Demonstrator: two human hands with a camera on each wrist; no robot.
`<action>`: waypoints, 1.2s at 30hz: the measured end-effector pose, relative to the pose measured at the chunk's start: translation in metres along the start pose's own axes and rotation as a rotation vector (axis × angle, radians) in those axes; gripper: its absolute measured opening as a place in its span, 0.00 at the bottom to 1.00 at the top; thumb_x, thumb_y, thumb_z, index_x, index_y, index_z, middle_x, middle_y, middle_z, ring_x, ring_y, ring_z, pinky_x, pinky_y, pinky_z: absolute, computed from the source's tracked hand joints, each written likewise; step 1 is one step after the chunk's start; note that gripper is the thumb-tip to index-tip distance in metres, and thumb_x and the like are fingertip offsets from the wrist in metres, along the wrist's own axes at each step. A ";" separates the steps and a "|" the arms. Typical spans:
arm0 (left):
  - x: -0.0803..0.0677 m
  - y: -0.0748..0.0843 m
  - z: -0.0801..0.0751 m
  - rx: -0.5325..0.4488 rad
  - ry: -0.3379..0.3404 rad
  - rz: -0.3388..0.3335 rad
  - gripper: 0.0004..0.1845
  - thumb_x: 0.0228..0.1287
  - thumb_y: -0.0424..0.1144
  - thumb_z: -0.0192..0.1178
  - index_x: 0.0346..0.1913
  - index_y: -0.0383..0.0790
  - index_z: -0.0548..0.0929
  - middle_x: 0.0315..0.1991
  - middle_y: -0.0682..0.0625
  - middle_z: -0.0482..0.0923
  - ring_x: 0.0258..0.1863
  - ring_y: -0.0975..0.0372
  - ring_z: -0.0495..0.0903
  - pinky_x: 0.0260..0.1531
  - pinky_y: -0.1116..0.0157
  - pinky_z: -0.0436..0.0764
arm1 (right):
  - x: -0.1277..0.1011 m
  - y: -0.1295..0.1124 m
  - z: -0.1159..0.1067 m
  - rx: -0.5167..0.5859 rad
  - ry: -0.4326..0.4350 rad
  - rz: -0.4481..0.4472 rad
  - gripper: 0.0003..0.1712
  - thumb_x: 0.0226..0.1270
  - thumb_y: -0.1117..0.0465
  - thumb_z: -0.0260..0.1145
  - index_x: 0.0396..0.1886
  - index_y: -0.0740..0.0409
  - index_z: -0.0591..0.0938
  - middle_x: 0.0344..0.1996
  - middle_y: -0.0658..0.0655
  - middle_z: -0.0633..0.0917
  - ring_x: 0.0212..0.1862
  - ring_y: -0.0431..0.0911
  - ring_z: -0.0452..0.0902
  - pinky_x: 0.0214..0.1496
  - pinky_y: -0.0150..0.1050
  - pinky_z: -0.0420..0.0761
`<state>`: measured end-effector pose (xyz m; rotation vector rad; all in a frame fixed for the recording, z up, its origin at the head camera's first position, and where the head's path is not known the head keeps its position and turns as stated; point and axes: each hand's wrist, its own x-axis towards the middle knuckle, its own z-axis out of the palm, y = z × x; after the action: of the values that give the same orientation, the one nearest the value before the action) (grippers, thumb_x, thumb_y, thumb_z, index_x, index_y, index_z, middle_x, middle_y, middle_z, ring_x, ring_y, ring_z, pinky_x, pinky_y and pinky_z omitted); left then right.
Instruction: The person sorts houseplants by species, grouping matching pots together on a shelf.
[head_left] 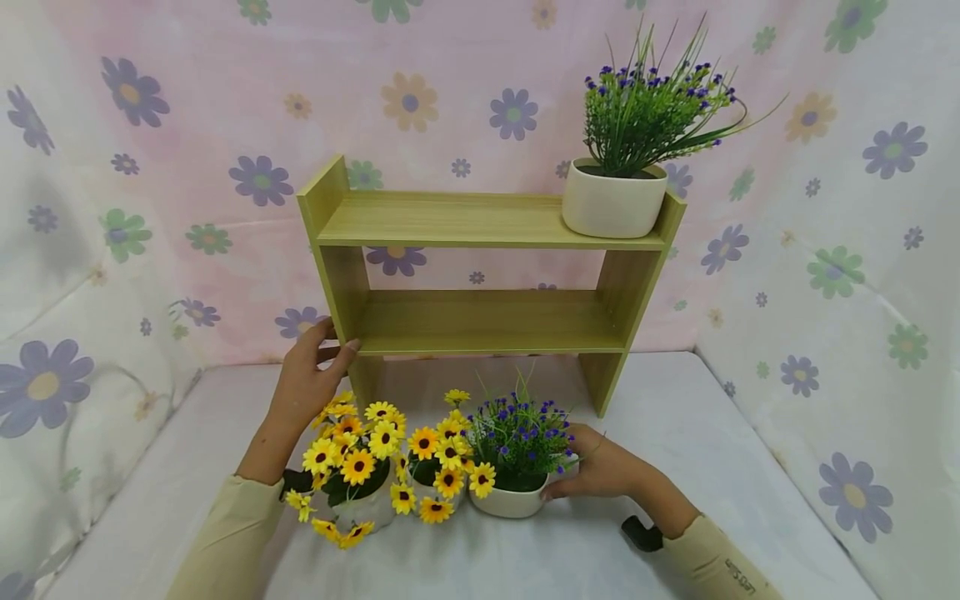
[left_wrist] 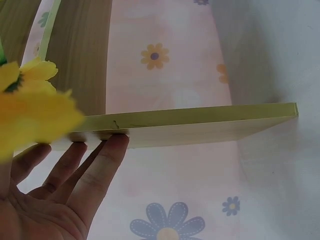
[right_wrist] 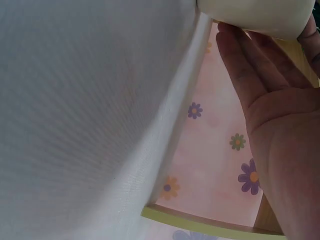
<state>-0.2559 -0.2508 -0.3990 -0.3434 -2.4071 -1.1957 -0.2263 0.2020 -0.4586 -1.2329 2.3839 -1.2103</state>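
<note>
At the left side panel of a two-tier wooden shelf, my left hand has its thumb at the front edge and its fingertips against the outer face. The left wrist view shows those fingers pressed to the panel. My right hand grips a white oval pot of purple flowers, thumb in front and fingers behind. From below, the right wrist view shows that pot between thumb and fingers. Beside it stand two potted yellow daisy plants, a small one and a larger one.
Another white pot with purple flowers and long grass stands on the shelf's top board at the right end. A white-covered table carries everything. Flower-printed cloth hangs behind and at both sides.
</note>
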 end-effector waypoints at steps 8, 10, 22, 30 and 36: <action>0.001 -0.001 0.001 0.003 0.005 0.005 0.31 0.83 0.47 0.57 0.79 0.37 0.67 0.67 0.34 0.76 0.59 0.35 0.83 0.46 0.44 0.89 | 0.001 0.002 0.002 0.004 0.010 -0.005 0.35 0.57 0.50 0.85 0.65 0.47 0.84 0.59 0.45 0.88 0.63 0.43 0.83 0.69 0.44 0.82; 0.001 0.000 0.001 0.006 0.004 0.003 0.31 0.83 0.47 0.57 0.80 0.37 0.67 0.67 0.34 0.76 0.60 0.35 0.83 0.46 0.43 0.89 | 0.001 0.003 0.001 -0.017 0.012 -0.020 0.34 0.58 0.50 0.85 0.64 0.47 0.85 0.58 0.45 0.88 0.61 0.42 0.84 0.67 0.44 0.84; 0.000 0.001 0.000 0.008 0.000 -0.008 0.31 0.83 0.48 0.56 0.80 0.37 0.66 0.68 0.33 0.75 0.61 0.34 0.81 0.46 0.42 0.89 | 0.001 0.002 -0.003 -0.120 0.115 -0.134 0.32 0.58 0.53 0.84 0.63 0.50 0.85 0.58 0.47 0.89 0.60 0.42 0.84 0.65 0.44 0.85; -0.001 0.001 0.001 0.007 -0.003 -0.022 0.32 0.83 0.48 0.56 0.80 0.37 0.65 0.68 0.33 0.74 0.62 0.34 0.80 0.46 0.40 0.89 | -0.005 -0.007 -0.010 -0.180 0.178 -0.060 0.35 0.61 0.55 0.84 0.67 0.48 0.82 0.63 0.46 0.84 0.67 0.42 0.76 0.68 0.50 0.83; -0.001 0.001 0.001 0.003 -0.004 -0.026 0.32 0.83 0.49 0.56 0.80 0.38 0.65 0.68 0.34 0.75 0.62 0.34 0.81 0.46 0.41 0.89 | -0.005 -0.013 -0.015 -0.131 0.173 -0.070 0.34 0.69 0.60 0.78 0.73 0.50 0.77 0.68 0.50 0.80 0.72 0.45 0.74 0.69 0.53 0.82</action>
<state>-0.2550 -0.2494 -0.3987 -0.3153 -2.4229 -1.2041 -0.2230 0.2105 -0.4401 -1.3092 2.6018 -1.2457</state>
